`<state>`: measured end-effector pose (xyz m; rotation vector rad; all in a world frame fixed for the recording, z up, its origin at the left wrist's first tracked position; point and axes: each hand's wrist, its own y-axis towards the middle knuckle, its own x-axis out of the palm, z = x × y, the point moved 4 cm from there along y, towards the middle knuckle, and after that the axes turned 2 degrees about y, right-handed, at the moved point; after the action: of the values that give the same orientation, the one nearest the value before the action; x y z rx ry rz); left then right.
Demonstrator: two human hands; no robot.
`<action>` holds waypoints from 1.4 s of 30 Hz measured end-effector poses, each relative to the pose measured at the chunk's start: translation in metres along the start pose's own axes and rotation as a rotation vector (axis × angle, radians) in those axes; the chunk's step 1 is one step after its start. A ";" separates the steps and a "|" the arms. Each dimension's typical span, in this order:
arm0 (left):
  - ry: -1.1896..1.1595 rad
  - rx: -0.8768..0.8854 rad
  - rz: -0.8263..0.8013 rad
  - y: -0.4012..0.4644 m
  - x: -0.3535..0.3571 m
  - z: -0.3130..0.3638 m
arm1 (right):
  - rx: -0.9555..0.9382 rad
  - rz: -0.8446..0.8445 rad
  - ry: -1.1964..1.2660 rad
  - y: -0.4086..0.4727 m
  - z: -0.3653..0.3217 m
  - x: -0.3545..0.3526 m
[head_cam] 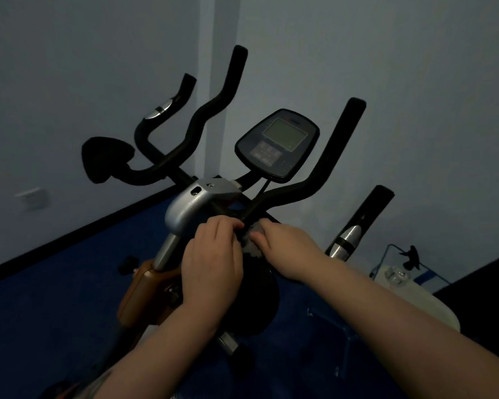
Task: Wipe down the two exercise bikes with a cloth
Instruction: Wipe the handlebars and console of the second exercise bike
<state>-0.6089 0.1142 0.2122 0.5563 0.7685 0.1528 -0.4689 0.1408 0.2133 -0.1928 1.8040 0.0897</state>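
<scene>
An exercise bike stands right in front of me, with black curved handlebars point(205, 110), a console with a grey screen point(277, 144) and a silver stem cover point(196, 203) over an orange frame point(140, 292). A grey cloth point(251, 240) is bunched at the foot of the handlebars, where the bars meet the stem. My left hand point(213, 263) and my right hand point(285, 249) both grip the cloth from either side. Most of the cloth is hidden between my fingers. Part of a second bike, a black and silver handle point(355, 226), rises at the right.
Grey-blue walls meet in a corner behind the bike, with a black skirting point(69, 240) and a wall socket point(32, 197) at the left. The floor is blue point(41, 326). A white object with a blue wire frame point(409, 286) sits low at the right.
</scene>
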 end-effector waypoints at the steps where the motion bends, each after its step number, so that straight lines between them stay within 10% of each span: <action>1: 0.006 0.004 0.001 0.000 0.000 0.000 | -0.036 0.025 -0.052 -0.006 0.003 -0.001; 13: 0.053 0.009 0.039 -0.001 0.001 0.003 | -0.103 0.175 0.016 -0.014 0.000 0.003; 21: -0.334 0.015 -0.024 0.019 0.008 0.038 | -0.449 0.236 -0.234 -0.093 0.061 -0.030; 27: -0.051 0.079 -0.274 0.030 0.041 0.057 | -0.054 0.626 0.039 -0.080 0.077 -0.046; 32: 0.145 0.138 -0.322 0.022 0.046 0.056 | -0.311 0.600 -0.166 -0.077 0.073 -0.033; 38: 0.212 0.161 -0.421 0.024 0.052 0.058 | -0.082 0.858 -0.017 -0.072 0.095 -0.040; 42: 0.270 0.187 -0.464 0.024 0.054 0.058 | -0.481 0.747 -0.226 -0.082 0.086 -0.017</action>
<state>-0.5282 0.1279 0.2252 0.5253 1.1631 -0.2819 -0.3678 0.0760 0.2122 0.1592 1.5187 1.0368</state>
